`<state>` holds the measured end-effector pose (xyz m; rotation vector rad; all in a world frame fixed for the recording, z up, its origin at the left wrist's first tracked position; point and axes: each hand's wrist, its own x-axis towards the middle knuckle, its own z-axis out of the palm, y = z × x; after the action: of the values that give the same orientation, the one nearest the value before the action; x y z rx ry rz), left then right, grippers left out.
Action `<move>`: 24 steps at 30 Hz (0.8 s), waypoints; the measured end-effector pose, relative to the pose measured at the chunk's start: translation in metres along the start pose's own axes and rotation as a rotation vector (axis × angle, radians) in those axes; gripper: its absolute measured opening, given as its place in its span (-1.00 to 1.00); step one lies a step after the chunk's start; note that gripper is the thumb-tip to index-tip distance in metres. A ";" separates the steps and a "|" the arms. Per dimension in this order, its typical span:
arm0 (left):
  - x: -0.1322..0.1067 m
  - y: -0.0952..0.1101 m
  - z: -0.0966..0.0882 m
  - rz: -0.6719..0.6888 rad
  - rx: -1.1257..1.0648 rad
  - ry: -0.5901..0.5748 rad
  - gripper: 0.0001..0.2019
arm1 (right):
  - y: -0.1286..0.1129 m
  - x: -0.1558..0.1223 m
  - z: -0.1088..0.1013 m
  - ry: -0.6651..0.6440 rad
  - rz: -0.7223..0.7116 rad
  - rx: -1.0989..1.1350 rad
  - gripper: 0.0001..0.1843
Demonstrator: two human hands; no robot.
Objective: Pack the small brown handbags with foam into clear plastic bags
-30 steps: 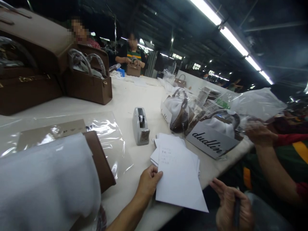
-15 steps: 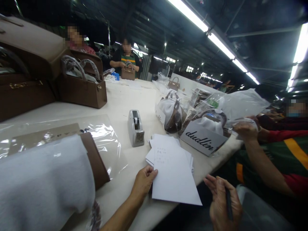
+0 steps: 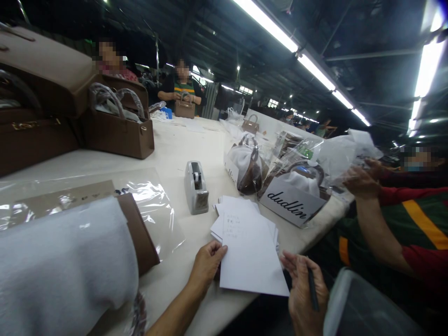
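Observation:
A white sheet of card with faint handwriting near its top lies over a stack of white cards. My left hand pinches its left edge between thumb and fingers. At the sheet's lower right edge is my right hand, with a dark pen held in it, pointing down along the palm. The fingertips of that hand reach the sheet's edge; whether they touch it I cannot tell. Just beyond the cards stands a grey tape dispenser.
Brown handbags stand at the left, behind a white-wrapped bag on clear plastic. Bagged handbags with a "dudlin" card stand right of the dispenser. A co-worker's hand handles plastic at the right. A pale bin is at lower right.
My right hand with the pen has moved left to the sheet's edge. My left hand keeps its pinch. The co-worker's hands at the right have shifted on the plastic bag.

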<state>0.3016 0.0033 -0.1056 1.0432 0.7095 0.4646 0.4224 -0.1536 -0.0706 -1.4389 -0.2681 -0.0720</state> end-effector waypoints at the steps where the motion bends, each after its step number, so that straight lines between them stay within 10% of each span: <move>1: 0.000 0.000 0.000 0.000 0.003 0.001 -0.70 | 0.001 0.000 0.000 0.000 0.007 0.000 -0.67; 24: 0.003 -0.005 -0.002 0.027 0.027 -0.013 -0.72 | 0.011 -0.002 -0.004 -0.019 0.116 0.103 -0.69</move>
<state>0.3024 0.0048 -0.1114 1.0808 0.6923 0.4719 0.4230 -0.1564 -0.0822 -1.3506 -0.2001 0.0495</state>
